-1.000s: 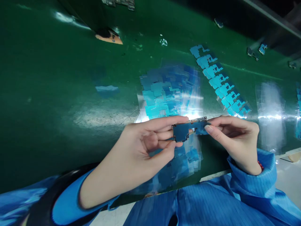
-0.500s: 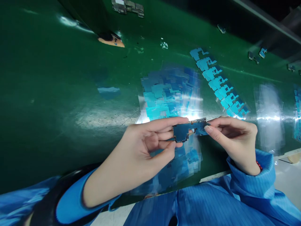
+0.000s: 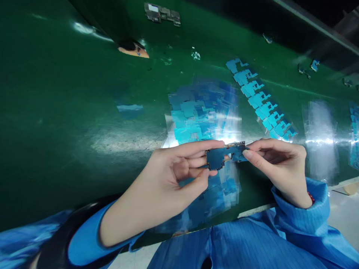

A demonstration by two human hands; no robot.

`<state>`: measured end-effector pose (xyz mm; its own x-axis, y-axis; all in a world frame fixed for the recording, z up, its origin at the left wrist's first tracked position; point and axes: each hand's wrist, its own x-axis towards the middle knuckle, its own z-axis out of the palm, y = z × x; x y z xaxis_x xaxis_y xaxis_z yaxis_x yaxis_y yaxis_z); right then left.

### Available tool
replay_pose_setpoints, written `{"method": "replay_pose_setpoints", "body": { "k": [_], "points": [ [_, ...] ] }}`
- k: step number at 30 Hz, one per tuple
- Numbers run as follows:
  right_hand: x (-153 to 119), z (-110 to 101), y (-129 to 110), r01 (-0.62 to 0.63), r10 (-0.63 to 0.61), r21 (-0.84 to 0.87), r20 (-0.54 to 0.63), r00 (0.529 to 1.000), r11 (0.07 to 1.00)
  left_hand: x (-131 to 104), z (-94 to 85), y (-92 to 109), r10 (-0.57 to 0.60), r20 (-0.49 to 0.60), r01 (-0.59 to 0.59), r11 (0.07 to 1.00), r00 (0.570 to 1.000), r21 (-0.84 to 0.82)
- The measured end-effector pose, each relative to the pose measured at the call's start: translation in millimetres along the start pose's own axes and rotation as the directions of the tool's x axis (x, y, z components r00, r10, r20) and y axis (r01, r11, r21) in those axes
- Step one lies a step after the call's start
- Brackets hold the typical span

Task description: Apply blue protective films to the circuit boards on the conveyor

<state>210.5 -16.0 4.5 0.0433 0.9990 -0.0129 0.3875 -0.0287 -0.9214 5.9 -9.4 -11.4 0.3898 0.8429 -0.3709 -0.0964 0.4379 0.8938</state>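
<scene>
Board: the small dark board [image 3: 215, 158] is up above the table [image 3: 56, 89], between the two hands. Its flat blue face is turned up to the person, maybe so it is easy to see.

Left hand: the left hand [image 3: 168, 179] is gripping the board's wide end. A finger runs by the top edge and the thumb is at the low corner. I think this grip is on the edges to leave the flat face uncovered.

Right hand: the right hand [image 3: 280, 160] is pinching at the thin end with thumb and finger. Two ends held looks steadier than one. I cannot tell if the fingertips have the board, a thin blue film, or both.

Blue pile: many thin blue pieces [image 3: 186, 121] lie on each other, just past the hands and partly under them. That spot seems easy to reach.

Blue row: more blue shapes [image 3: 259, 99] lie in a slanting line to the right of the pile. They overlap like steps, perhaps so each one is easy to pick out.

Far board: another board [image 3: 162, 14] lies flat at the far side, away from the pile, perhaps to be out of the way.
</scene>
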Motion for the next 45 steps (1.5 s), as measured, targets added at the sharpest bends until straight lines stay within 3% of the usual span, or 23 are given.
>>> {"method": "replay_pose_setpoints", "body": {
  "k": [6,24,34,45],
  "points": [
    [0.5,0.9,-0.5,-0.005,0.005,0.017,-0.005,1.0,1.0,0.0,-1.3,1.6,-0.005,0.003,0.005,0.996,1.0,0.087],
    [0.6,1.8,0.6,-0.016,0.017,0.014,-0.018,1.0,1.0,-1.3,3.4,-0.1,0.034,-0.054,-0.031,0.998,0.998,0.056],
    [-0.3,2.9,2.5,-0.011,0.011,0.029,-0.01,1.0,1.0,-2.4,2.6,4.4,-0.08,-0.1,0.094,0.985,0.992,0.143],
    [-2.7,1.5,5.7,-0.022,0.022,0.023,0.005,1.0,0.999,1.1,0.2,-1.3,0.004,-0.05,0.005,0.986,0.999,0.169]
  ]
}}
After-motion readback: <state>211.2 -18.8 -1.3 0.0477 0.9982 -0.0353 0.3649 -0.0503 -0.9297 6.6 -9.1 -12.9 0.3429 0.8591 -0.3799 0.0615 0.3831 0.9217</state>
